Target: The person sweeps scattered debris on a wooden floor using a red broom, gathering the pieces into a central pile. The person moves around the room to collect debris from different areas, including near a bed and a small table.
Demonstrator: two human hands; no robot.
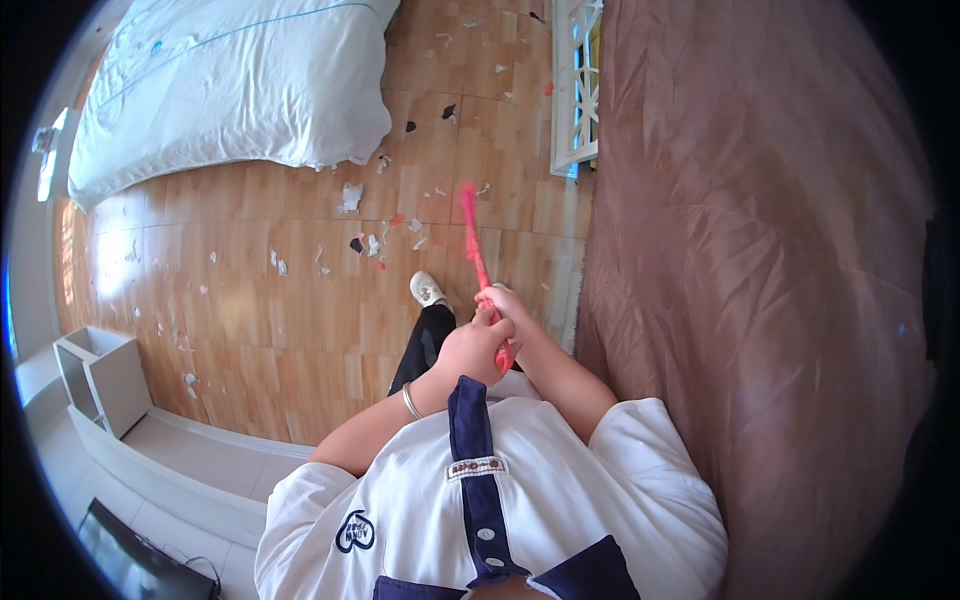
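In front of my body I hold a thin pink-red stick (473, 238) with both hands. Its far part looks rougher and wider, pointing away from me over the floor; I cannot tell what kind of tool it is. My left hand (474, 346), with a silver bangle at the wrist, is closed round the near end, whose tip shows beside the fingers. Just beyond it, my right hand (502, 305) grips the stick farther up, partly hidden by the left. Torn white paper scraps (351, 197) and small black scraps (356, 244) lie on the wooden floor (250, 340).
A bed with a white cover (250, 90) stands at the far left. Brown cloth (740, 250) spreads along my right, beside a white lattice-fronted cabinet (575, 120). At the left are a white open box shelf (115, 385) on a low ledge and a dark screen (140, 560).
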